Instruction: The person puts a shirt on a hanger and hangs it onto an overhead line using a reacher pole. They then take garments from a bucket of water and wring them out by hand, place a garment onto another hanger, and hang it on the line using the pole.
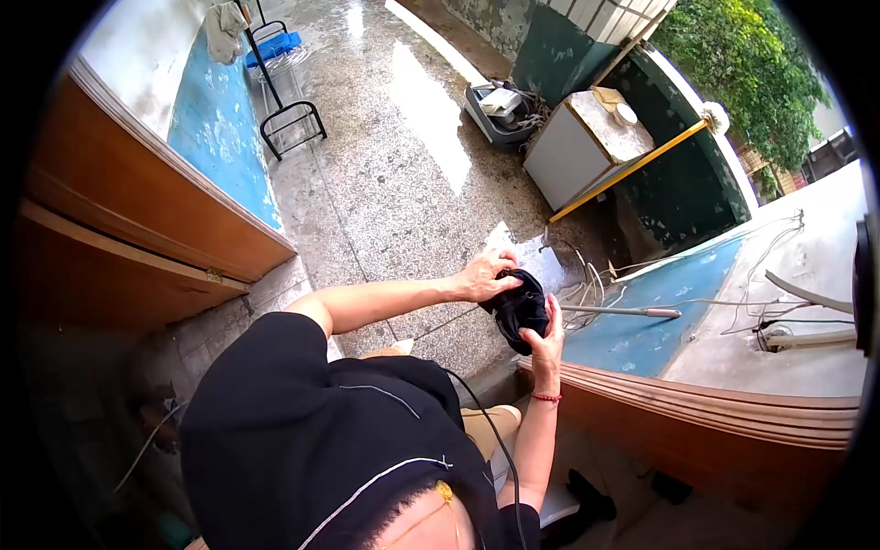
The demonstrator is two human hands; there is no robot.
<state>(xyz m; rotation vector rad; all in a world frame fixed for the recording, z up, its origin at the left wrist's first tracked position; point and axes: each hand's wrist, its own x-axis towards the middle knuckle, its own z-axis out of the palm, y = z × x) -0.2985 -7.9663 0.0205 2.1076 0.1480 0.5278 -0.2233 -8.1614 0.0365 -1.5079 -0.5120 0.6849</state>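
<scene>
Both my hands hold one soft black fabric item (521,310) out in front of my body. Its kind cannot be made out; it has folds and a dark hollow. My left hand (484,275) grips its upper left edge, fingers curled over the rim. On the lower right side, my right hand (546,335) has its thumb on the fabric and its fingers behind, partly hidden. A red bracelet (546,397) circles the right wrist. Beyond the item, a pale crumpled sheet (543,266) lies on the floor.
Wooden doors and frames flank me at left (156,229) and right. A pole with a grey grip (655,313) and loose wires are at the right. Farther off stand a white cabinet (568,151), a grey bin (500,133), a yellow pole (632,172) and a black metal stand (293,119).
</scene>
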